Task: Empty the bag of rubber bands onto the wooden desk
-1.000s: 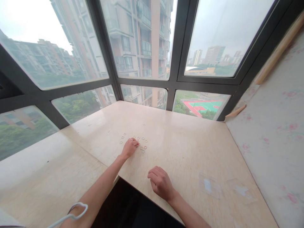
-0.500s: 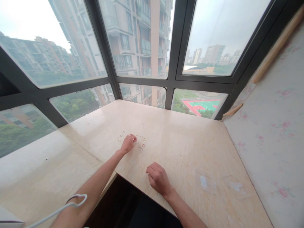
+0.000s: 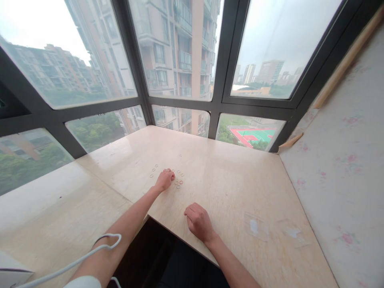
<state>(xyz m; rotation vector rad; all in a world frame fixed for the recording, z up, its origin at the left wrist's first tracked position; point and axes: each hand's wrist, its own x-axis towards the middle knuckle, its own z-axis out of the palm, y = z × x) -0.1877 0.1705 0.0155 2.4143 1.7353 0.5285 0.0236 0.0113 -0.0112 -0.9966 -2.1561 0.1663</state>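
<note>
My left hand [image 3: 165,179] reaches to the middle of the wooden tabletop [image 3: 216,172], its fingers bent and pressed together among small thin rings. Whatever is at the fingertips is too small and covered to make out. Three rings lie left of it, one being a pale ring [image 3: 151,176]. Several more lie to its right, among them a reddish ring [image 3: 181,182] and a yellowish ring [image 3: 182,175]. A lone ring [image 3: 180,155] sits farther back. My right hand [image 3: 198,222] rests on the table near its front edge, fingers loosely curled, with nothing visible in it.
Two clear plastic bags, a nearer bag [image 3: 255,226] and a farther-right bag [image 3: 295,233], lie on the right side. A white cable [image 3: 75,262] loops over my left forearm. Windows border the back; a flowered wall [image 3: 345,180] stands on the right. The table's front edge has a dark gap.
My left hand has shifted slightly to the right, now covering a ring that showed by its fingertips. My right hand has stayed in place. The camera view has moved a little.
</note>
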